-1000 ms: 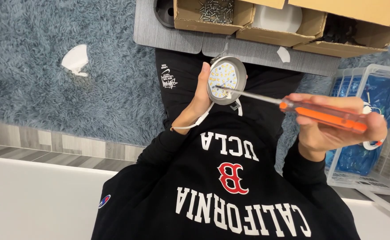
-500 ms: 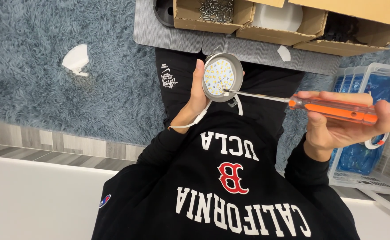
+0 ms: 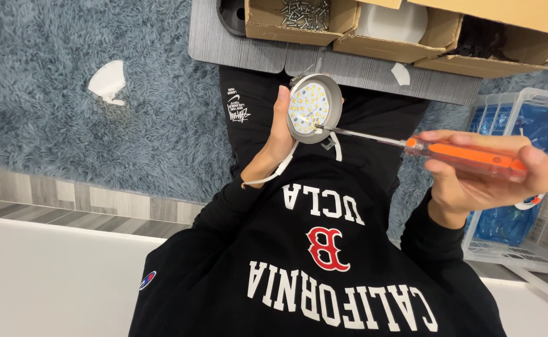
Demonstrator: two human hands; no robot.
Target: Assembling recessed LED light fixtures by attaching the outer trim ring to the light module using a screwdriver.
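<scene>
My left hand point(image 3: 276, 134) holds a round grey lamp fitting point(image 3: 313, 106) upright, its white disc of several small yellow diodes turned toward me. A white cable point(image 3: 275, 175) hangs from it past my wrist. My right hand point(image 3: 480, 178) grips the orange handle of a screwdriver point(image 3: 467, 156). Its thin metal shaft runs left, and the tip touches the disc's lower right edge. Both hands hover above my lap in black clothes.
Open cardboard boxes sit on a grey mat point(image 3: 224, 43) ahead: one point(image 3: 299, 19) holds several screws, another a white round part point(image 3: 391, 22). A blue shaggy rug point(image 3: 68, 93) with a white scrap point(image 3: 106, 81) lies left. A clear plastic crate point(image 3: 523, 187) with blue contents stands right.
The lamp fitting and my left hand have shifted slightly left and up. The screwdriver stays on the disc, with my right hand turning a little on the handle.
</scene>
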